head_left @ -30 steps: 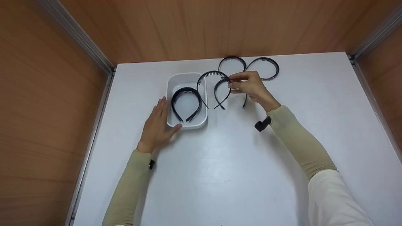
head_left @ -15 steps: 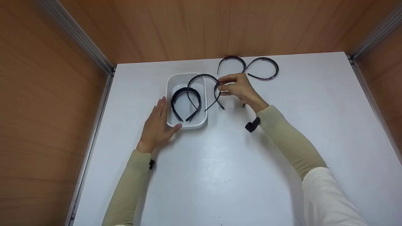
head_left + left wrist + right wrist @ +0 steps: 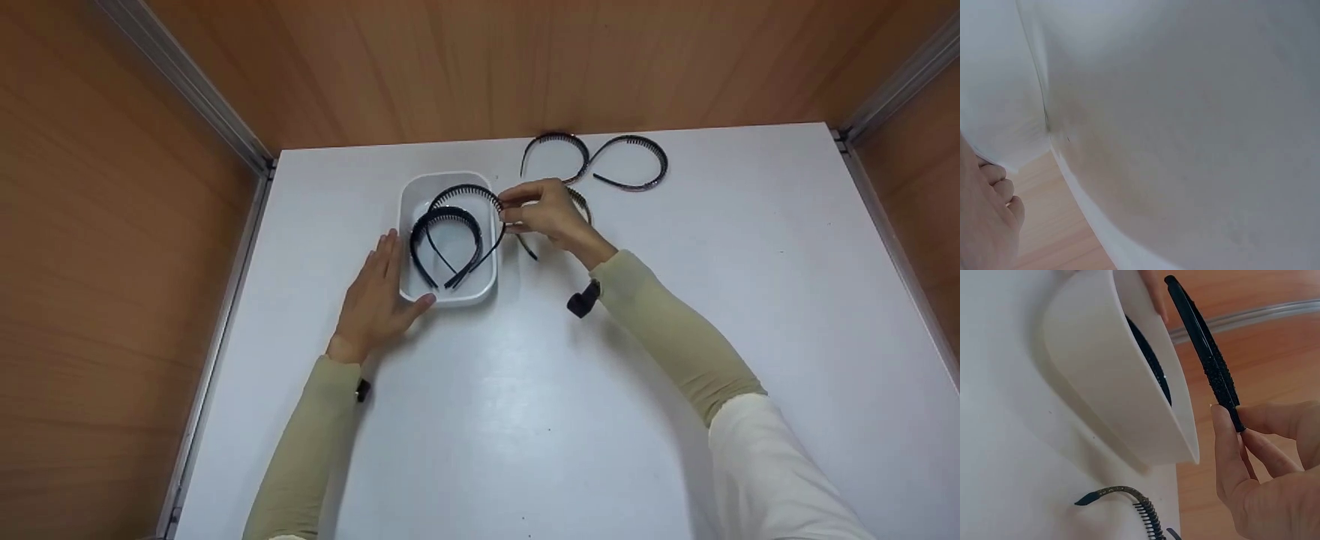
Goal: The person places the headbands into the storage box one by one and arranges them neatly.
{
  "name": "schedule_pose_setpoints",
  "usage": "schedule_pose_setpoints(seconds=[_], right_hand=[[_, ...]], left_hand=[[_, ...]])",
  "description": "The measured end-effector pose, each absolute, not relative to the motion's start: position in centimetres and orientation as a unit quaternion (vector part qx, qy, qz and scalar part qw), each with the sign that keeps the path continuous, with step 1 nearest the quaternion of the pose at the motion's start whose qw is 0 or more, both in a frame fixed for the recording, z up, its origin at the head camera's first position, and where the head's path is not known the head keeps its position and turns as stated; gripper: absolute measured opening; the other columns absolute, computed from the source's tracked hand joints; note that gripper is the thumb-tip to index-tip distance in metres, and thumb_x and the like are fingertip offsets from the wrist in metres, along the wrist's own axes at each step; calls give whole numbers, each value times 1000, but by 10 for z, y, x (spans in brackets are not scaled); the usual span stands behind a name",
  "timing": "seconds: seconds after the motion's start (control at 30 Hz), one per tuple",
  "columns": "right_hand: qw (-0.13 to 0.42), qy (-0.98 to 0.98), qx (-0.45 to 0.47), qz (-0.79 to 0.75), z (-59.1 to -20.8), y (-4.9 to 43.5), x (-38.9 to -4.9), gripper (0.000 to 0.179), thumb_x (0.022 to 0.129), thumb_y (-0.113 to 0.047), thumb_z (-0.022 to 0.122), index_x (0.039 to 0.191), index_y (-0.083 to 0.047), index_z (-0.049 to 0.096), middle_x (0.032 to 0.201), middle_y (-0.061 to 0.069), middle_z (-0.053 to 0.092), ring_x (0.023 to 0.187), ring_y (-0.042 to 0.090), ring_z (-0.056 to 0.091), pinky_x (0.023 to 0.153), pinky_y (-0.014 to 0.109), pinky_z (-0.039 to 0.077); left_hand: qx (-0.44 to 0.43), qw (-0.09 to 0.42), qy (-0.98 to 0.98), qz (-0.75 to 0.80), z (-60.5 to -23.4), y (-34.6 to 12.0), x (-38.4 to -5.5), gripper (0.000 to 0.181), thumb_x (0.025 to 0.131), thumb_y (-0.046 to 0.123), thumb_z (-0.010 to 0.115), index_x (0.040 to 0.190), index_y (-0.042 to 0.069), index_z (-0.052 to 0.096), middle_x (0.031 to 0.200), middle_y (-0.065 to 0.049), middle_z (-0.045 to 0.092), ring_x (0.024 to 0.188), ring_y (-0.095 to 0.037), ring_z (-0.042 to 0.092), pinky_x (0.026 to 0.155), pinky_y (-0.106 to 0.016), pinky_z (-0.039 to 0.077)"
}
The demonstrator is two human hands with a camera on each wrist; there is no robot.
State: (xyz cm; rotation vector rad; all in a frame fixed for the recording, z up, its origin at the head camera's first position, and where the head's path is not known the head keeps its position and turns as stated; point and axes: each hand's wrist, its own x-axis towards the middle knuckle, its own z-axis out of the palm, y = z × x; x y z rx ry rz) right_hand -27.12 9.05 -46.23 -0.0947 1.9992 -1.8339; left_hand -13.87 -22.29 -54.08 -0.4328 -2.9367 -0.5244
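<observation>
In the head view my right hand (image 3: 551,214) pinches a black toothed headband (image 3: 466,187) by its right side, above a white plastic box (image 3: 489,289). The right wrist view has this headband (image 3: 1207,354) raised over the rim, apart from the box. Inside the box lie other black headbands (image 3: 413,255), overlapping so that I cannot tell how many. My left hand (image 3: 367,300) rests along the box's left side, its fingers straight and its thumb at the near corner. Another headband (image 3: 529,249) lies on the table, partly hidden behind my right hand.
Two more headbands (image 3: 556,136) (image 3: 645,184) lie near the back edge of the white table (image 3: 525,420). Wooden panels (image 3: 480,67) enclose the table at the back and sides, with metal rails at the corners.
My right hand has carried the pinched headband leftward, from the box's right edge to over the box. The left hand and the box have stayed in place.
</observation>
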Motion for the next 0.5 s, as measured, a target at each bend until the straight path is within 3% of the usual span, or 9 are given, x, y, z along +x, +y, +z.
schedule_pose_setpoints(seconds=[0.33,0.5], right_hand=[[216,718,-43,-660,-458,76,-272,33,91,8,76,123,3,77,115,14,71,89,15,74,85,30,66],[213,727,-38,-652,-463,69,-273,33,90,9,75,123,2,78,115,13,71,88,15,72,89,38,66]], left_hand=[[-147,78,-969,-182,-541,-223,-139,112,96,69,63,169,-2,17,178,-18,18,166,-34,18,136,-48,19],[-141,68,-971,-181,-542,-222,-139,113,97,70,62,170,0,14,179,-17,17,166,-33,16,136,-47,18]])
